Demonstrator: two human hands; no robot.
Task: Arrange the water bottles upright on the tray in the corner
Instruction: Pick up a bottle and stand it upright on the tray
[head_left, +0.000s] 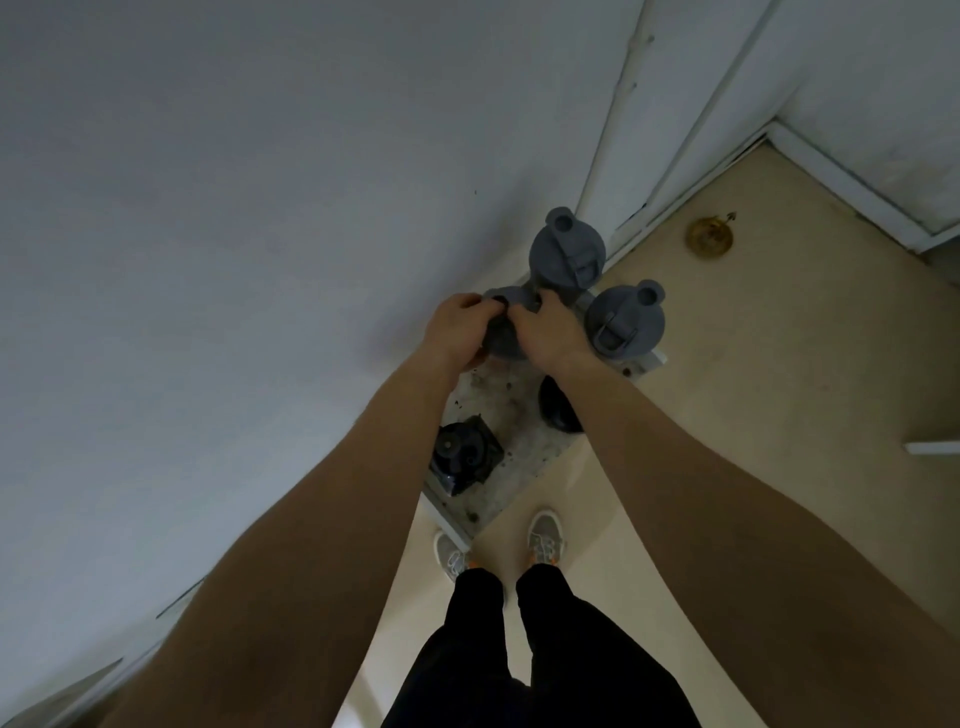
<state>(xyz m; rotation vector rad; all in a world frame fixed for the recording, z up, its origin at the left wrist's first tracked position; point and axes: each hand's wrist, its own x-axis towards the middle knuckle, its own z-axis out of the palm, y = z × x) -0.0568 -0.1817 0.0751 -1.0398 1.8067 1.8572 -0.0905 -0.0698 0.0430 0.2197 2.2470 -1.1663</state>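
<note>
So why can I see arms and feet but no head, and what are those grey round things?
The camera sits on the person's head, looking down, so you see their own arms and shoes. The grey circles are lids of water bottles seen from above. Two bottles, one at the back and one on the right, stand on a dirty tray in the corner. The left hand and right hand both grip a third bottle. A dark squarish container stands nearer the feet.
</note>
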